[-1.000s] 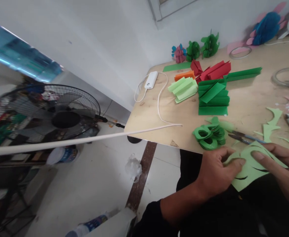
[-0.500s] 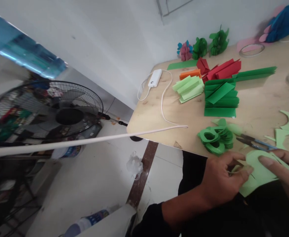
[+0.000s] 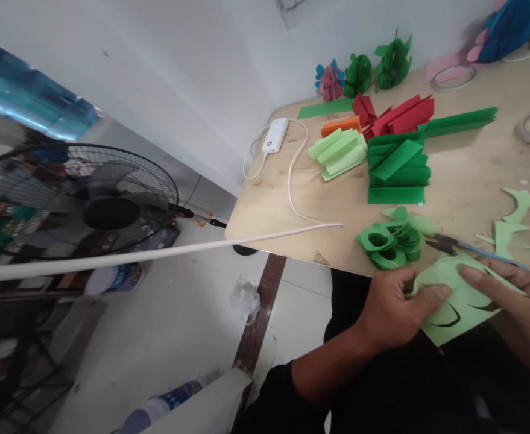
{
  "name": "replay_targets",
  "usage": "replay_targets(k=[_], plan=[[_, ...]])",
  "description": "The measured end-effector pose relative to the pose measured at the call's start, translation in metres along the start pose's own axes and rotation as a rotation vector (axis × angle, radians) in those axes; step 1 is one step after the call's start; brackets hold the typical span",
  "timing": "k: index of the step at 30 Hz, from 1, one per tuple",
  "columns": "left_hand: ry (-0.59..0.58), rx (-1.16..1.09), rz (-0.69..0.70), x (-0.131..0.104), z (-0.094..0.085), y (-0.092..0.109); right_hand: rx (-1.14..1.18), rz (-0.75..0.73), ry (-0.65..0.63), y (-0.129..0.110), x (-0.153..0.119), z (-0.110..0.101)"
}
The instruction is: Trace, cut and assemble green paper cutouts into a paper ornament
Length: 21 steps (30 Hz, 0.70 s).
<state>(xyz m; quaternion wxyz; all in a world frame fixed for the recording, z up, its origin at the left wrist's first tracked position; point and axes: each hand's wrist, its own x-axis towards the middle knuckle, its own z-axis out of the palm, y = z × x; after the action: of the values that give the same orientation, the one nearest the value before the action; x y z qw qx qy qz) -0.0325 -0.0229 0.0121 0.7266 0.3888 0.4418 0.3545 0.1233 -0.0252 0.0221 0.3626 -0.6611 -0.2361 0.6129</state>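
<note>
Over my lap, just off the table's front edge, both hands hold a light green paper (image 3: 454, 286) with curved cuts in it. My left hand (image 3: 394, 310) pinches its left side between thumb and fingers. On the right side, my right hand (image 3: 513, 295) grips the sheet, thumb on top and fingers behind. A cluster of green cut paper loops (image 3: 391, 238) lies on the table beyond my left hand. Dark-tipped scissors (image 3: 454, 244) with a blue part rest just beyond the paper. Light green scraps (image 3: 509, 232) are scattered further right.
The wooden table (image 3: 265, 211) carries folded green (image 3: 398, 172), red (image 3: 403, 117) and light green paper (image 3: 339, 150). A white device (image 3: 275, 134) has a cable crossing the table's left edge. Paper flowers stand by the wall. A fan (image 3: 111, 211) is at left.
The light green paper has been turned and spread flatter, so a curved slit now shows near my left thumb. The whole view has shifted slightly.
</note>
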Motion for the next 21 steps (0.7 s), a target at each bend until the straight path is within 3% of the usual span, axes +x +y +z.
replay_targets(k=[2, 6, 16, 21], plan=[[-0.046, -0.129, -0.081, 0.002, 0.0007, 0.001, 0.177, 0.136, -0.075, -0.0038, -0.0029, 0.0045], [-0.094, -0.256, -0.194, 0.0041, 0.002, 0.0029, 0.245, 0.168, -0.069, -0.0094, -0.0067, 0.008], [-0.107, -0.241, -0.172, 0.0003, 0.0062, 0.0064, 0.125, 0.061, -0.083, -0.0069, -0.0064, 0.006], [-0.053, -0.098, -0.05, -0.0025, 0.0076, 0.0059, 0.128, 0.034, -0.049, -0.0033, -0.0071, 0.003]])
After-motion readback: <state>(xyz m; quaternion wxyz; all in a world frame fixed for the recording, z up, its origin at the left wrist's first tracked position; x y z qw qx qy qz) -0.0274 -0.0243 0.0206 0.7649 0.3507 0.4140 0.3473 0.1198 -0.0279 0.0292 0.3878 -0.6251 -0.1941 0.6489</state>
